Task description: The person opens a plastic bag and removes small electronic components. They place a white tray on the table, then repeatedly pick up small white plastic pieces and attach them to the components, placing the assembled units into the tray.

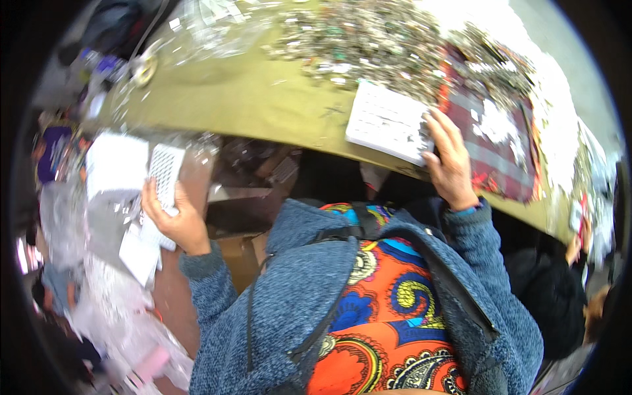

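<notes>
At the near edge of the green-covered table, my right hand [451, 161] grips the right end of a white rectangular block [385, 122], thumb at its near corner and fingers over the end. The block looks like a stack of cards with small marks in rows; its kind is unclear. On the lower surface to the left, my left hand [176, 220] is closed around a narrow white strip with a grid pattern [166, 164], fingers on one side and thumb on the other. White sheets [117, 164] and a smaller white piece [138, 255] lie beside it.
A large heap of small shiny metallic pieces [368, 39] covers the table's far side. Right of the block lies a plaid cloth [503, 158] with more pieces and white scraps. Clear plastic bags [112, 303] fill the left. A tape roll [145, 69] rests at the table's far left. Another person's hand [574, 249] shows at far right.
</notes>
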